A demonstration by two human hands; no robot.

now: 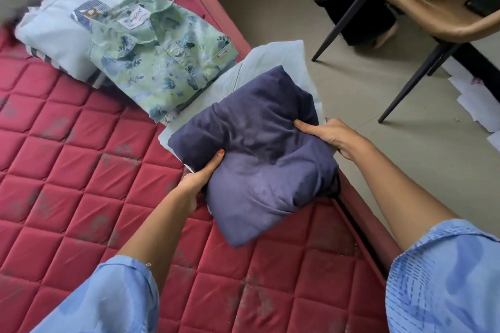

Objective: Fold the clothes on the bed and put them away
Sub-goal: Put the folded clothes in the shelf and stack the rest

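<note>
A folded dark blue garment (259,154) is held between both hands over the right edge of the red quilted mattress (81,170). My left hand (200,176) grips its left edge with the thumb on top. On the right edge, my right hand (332,135) holds it the same way, fingers hidden below. Under the garment lies a folded pale blue cloth (281,57). A folded green floral shirt (159,62) sits further back on the mattress, beside a folded light blue garment (59,32).
A brown chair (422,11) with dark legs stands on the grey floor (365,94) to the right of the bed. A seated person's dark trouser leg (351,3) is behind it. White papers (476,100) lie on the floor at far right.
</note>
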